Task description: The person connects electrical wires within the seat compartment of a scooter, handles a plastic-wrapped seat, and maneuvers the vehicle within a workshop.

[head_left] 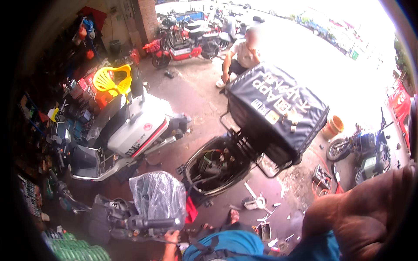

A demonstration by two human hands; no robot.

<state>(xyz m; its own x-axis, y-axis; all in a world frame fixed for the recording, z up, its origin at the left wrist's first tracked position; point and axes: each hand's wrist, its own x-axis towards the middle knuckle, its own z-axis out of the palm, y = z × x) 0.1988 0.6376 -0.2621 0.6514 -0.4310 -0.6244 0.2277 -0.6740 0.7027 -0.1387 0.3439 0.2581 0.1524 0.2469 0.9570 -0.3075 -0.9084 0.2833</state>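
Note:
My left hand [172, 236] is closed beside a dark handlebar grip [162, 223]. Its fingers are curled, and whatever they hold is too small to make out. Close by, clear plastic sheeting [156, 195] covers part of the scooter. Farther along, the scooter's open body [213, 167] shows wires and dark parts inside. A large black delivery box [270, 117] stands on its rear rack. At the right, my bent right arm [348, 213] looms close and is raised; its hand lies outside the picture.
A white scooter [139, 126] stands at the left, near a yellow chair [113, 80]. Beyond the box, another person [244, 54] sits low. Metal parts [257, 202] and tools litter the floor by my feet. An orange bucket [333, 127] and a blue motorbike [363, 143] are at the right.

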